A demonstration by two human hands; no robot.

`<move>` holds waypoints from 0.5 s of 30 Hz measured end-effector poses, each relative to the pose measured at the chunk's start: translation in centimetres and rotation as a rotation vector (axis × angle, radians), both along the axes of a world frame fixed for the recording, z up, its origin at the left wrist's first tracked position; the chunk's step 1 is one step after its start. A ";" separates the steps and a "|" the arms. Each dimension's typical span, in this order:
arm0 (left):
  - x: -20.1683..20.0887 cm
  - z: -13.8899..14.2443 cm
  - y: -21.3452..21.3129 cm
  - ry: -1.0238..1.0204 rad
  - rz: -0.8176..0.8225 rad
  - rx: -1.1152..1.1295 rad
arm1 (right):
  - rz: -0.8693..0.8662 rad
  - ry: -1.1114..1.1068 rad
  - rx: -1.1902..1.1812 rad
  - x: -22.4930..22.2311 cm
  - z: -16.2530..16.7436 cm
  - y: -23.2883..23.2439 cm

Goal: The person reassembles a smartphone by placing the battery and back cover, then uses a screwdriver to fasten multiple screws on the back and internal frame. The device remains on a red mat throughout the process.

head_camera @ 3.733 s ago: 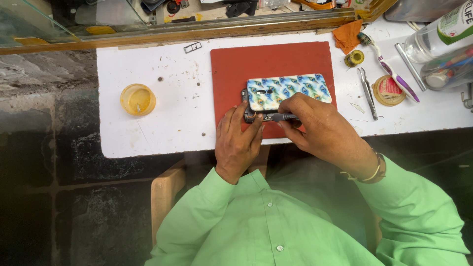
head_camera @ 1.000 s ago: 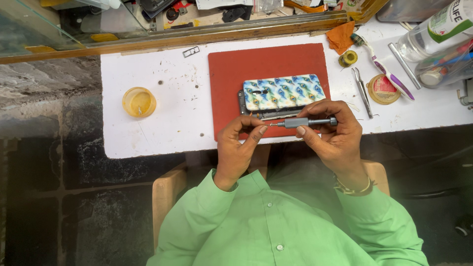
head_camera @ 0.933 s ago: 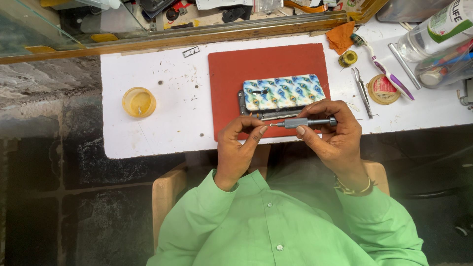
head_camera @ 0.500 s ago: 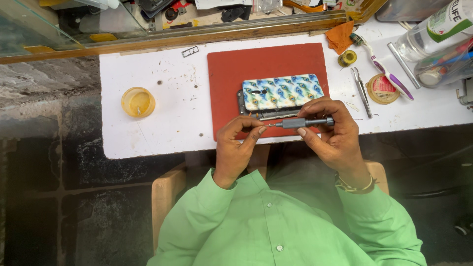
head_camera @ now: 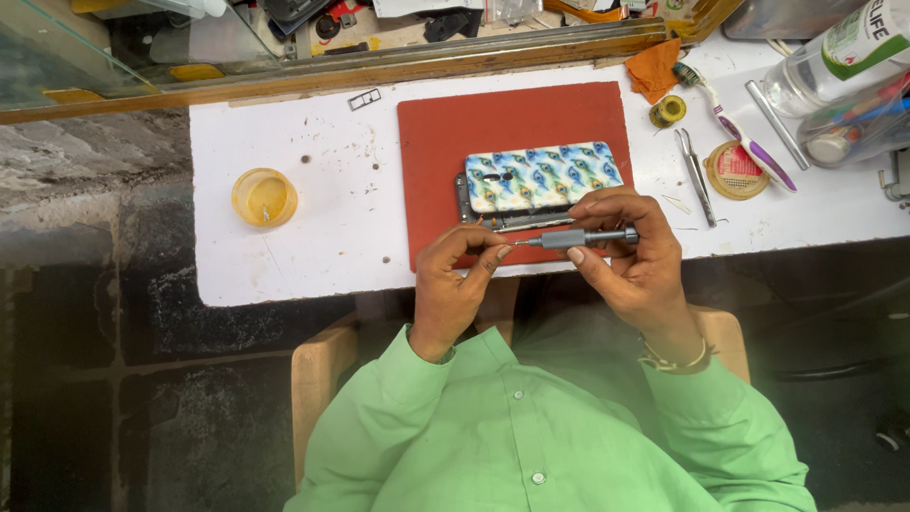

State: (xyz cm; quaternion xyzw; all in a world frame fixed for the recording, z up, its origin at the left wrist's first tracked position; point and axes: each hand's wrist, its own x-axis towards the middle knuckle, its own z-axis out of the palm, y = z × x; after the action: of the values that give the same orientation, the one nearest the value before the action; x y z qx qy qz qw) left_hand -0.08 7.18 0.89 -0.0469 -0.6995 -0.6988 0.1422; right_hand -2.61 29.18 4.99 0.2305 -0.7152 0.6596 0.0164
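The right hand (head_camera: 630, 265) pinches a grey screwdriver (head_camera: 578, 237) lying along the 3-to-9 o'clock line, tip pointing toward 9; left hand (head_camera: 460, 280) fingers close on its tip.

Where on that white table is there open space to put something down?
Bare white table lies between the yellow dish and the red mat. The right end is crowded: tweezers, toothbrush, round tin, bottle.

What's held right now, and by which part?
A grey screwdriver: right hand holds its handle, left hand fingertips pinch its tip.
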 end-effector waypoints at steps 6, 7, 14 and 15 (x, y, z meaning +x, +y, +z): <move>-0.2 0.1 0.1 0.019 -0.026 0.015 | -0.007 -0.010 -0.112 -0.1 -0.8 -0.4; -0.1 0.2 0.1 0.046 -0.014 -0.023 | -0.007 -0.009 -0.127 -0.1 -0.8 -0.3; 0.6 0.0 -0.2 0.184 0.211 -0.362 | -0.026 0.066 -0.030 -0.2 0.0 -0.2; 0.6 -0.2 -0.2 0.217 0.251 -0.432 | -0.021 0.099 0.015 -0.4 0.3 -0.2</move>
State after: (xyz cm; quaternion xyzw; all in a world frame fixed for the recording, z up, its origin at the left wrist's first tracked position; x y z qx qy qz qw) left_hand 0.55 6.94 0.70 -0.0634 -0.8133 -0.5013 0.2884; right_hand -2.97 28.98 5.24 0.2555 -0.7208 0.6418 0.0570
